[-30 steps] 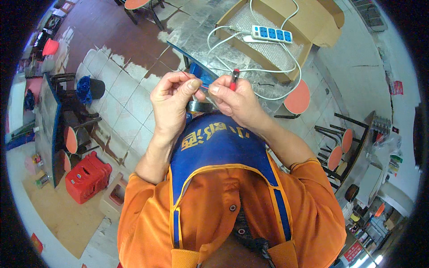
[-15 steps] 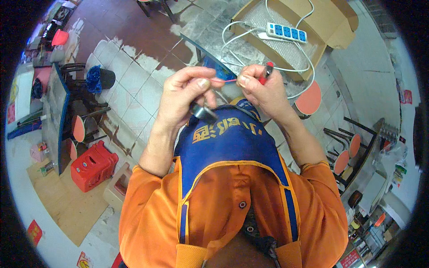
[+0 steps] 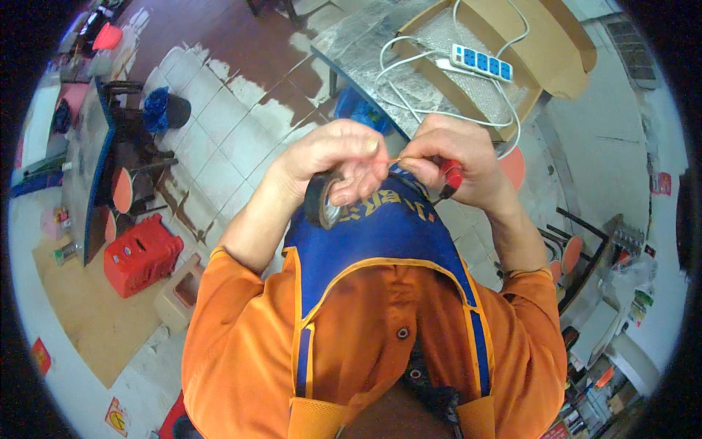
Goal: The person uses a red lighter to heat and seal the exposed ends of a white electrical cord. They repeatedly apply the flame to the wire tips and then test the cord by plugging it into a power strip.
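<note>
Tiled flr (image 3: 230,135) below, thin wire (image 3: 395,159) btwn my hands: R hand (image 3: 462,150) pinches it, red tool (image 3: 452,175) palmed, L hand (image 3: 333,150) holds blk roll (image 3: 314,201), can't tell its pinch; wire prob. light, bendy, grip nr tip.

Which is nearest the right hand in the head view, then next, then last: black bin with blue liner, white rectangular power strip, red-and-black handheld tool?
1. Red-and-black tool: in the right hand.
2. White power strip: ahead of it.
3. Black bin: far left.
</note>
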`<state>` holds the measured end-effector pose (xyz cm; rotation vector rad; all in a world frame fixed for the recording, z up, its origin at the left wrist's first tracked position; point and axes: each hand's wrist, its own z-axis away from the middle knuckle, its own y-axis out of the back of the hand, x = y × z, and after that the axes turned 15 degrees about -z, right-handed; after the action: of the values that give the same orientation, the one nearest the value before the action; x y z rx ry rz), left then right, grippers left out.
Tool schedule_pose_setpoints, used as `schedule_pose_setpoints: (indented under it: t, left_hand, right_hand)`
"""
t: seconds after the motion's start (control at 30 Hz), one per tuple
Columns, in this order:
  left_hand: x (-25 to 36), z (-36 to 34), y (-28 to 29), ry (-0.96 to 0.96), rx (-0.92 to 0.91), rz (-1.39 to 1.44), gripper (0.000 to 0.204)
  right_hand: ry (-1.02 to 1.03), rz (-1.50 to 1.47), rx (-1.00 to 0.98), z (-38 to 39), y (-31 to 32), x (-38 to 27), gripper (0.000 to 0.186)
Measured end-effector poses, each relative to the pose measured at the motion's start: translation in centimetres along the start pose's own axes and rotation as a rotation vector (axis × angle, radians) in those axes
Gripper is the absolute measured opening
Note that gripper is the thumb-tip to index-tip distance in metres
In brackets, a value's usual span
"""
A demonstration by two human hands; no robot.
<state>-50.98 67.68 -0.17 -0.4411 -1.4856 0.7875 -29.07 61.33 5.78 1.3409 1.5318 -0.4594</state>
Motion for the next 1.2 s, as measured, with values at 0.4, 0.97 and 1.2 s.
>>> schedule_pose_setpoints:
  t: [0.4, 0.97, 1.2]
  left_hand:
    - [2.9, 0.0, -1.8, 0.119, 0.223, -0.698, 0.016]
    - [1.6, -0.4, -1.8, 0.193, 0.182, -0.584, 0.013]
    - [1.1, -0.7, -1.6, 0.167, 0.266, -0.703, 0.009]
  right_hand:
    - [-0.134, -0.077, 0.003, 0.8, 0.4, 0.8, 0.015]
    - [-0.123, -0.091, -0.016, 1.9, 0.5, 1.2, 0.012]
    - [-0.093, -0.088, 0.005, 2.3, 0.1, 1.9, 0.012]
